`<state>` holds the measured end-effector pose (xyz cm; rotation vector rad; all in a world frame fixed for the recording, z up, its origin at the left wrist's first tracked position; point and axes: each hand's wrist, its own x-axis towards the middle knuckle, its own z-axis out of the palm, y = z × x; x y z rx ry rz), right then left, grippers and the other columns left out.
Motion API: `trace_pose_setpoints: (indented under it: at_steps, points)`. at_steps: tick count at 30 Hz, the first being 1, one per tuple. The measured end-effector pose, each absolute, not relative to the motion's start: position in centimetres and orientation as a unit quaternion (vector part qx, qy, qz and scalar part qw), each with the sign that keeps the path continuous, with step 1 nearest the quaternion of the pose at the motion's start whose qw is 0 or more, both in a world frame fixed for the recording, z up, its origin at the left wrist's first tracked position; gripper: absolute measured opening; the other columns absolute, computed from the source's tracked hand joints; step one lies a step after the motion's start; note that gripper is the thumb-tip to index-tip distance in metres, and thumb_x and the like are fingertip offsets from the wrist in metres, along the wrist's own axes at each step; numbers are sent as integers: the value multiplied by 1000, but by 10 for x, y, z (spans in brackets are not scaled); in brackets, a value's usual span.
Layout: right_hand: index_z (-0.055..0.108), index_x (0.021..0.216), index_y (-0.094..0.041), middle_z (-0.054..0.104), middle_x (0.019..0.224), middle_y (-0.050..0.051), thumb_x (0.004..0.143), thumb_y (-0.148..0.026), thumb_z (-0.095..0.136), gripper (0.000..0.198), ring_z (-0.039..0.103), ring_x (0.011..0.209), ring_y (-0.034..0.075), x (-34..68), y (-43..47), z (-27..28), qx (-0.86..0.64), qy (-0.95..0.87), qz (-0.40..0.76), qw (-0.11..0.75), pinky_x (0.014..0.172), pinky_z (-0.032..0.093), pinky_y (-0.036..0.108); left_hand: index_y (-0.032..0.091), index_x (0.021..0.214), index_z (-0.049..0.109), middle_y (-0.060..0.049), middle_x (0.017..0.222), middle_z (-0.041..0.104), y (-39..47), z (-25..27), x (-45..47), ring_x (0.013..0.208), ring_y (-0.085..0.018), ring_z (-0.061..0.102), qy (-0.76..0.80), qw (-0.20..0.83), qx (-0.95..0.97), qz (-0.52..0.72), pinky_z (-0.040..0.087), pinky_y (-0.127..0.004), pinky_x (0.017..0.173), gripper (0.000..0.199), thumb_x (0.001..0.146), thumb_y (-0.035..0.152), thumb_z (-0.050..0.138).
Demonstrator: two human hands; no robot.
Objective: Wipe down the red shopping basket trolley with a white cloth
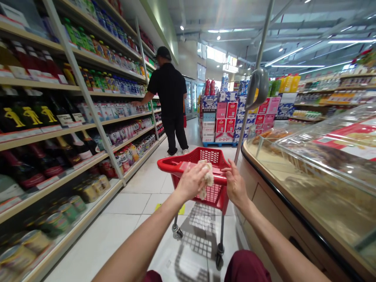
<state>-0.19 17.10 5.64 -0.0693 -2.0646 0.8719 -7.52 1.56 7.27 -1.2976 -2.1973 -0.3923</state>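
Observation:
A red plastic shopping cart (213, 196) stands right in front of me on dark metal legs with casters. My left hand (192, 180) is closed on a crumpled, off-white cloth (209, 174) and rests on the cart's handlebar. Part of the cloth hangs down behind the bar. At the bar's right end, my right hand (235, 184) curls around the red rail, its thumb and fingertips pointing up and inward. Through the holes in the basket I cannot make out any contents.
Shelves of bottles and cans (117, 105) line the left side. Ahead, a person in black (170, 98) reaches toward the shelf. Stacked drink boxes (226, 121) stand on a blue pallet. A curved display counter (264, 172) and a grey pole (245, 125) are close on the right.

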Motion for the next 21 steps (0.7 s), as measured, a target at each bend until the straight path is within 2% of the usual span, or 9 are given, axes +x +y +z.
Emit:
trace_pose_setpoints:
  at_steps: [2,5,9,13,17,21]
  points:
    - [30,132,-18,64,89,5,87,-43,25,51,60,76,19,2,169,54,-13,-817,362,449,72,46,34,21,116,46,-11,134,40,10,75,-75,123,-24,35,-833,261,-464,-146,21,-56,101,43,73,23,51]
    - [31,131,-19,64,87,5,86,-45,28,52,60,78,19,6,164,52,17,-797,387,464,75,46,36,19,119,43,-11,133,41,17,74,-67,126,-24,30,-821,243,-495,-149,18,-53,103,48,72,21,52]
    - [29,131,-20,62,94,6,86,-45,30,52,60,82,19,11,166,51,58,-790,422,441,75,47,36,19,121,43,-8,127,48,20,76,-64,121,-19,39,-791,233,-549,-138,15,-47,106,45,76,22,48]
    - [30,130,-22,61,99,7,87,-43,29,49,60,82,18,19,170,50,49,-786,444,428,76,48,36,23,118,46,-5,121,54,-18,80,-84,112,-18,48,-814,277,-485,-158,5,-51,107,39,79,21,44]
    - [33,129,-22,61,95,6,85,-45,31,49,60,81,19,21,165,50,45,-790,423,441,76,47,37,21,115,49,-7,120,55,-15,77,-78,116,-21,45,-830,294,-443,-166,13,-53,105,36,79,21,44]
    - [32,130,-21,62,97,6,86,-41,31,48,59,85,19,20,164,49,63,-802,400,440,77,48,38,17,118,45,-8,124,51,13,72,-58,119,-18,41,-780,263,-552,-135,26,-42,103,38,81,21,42]
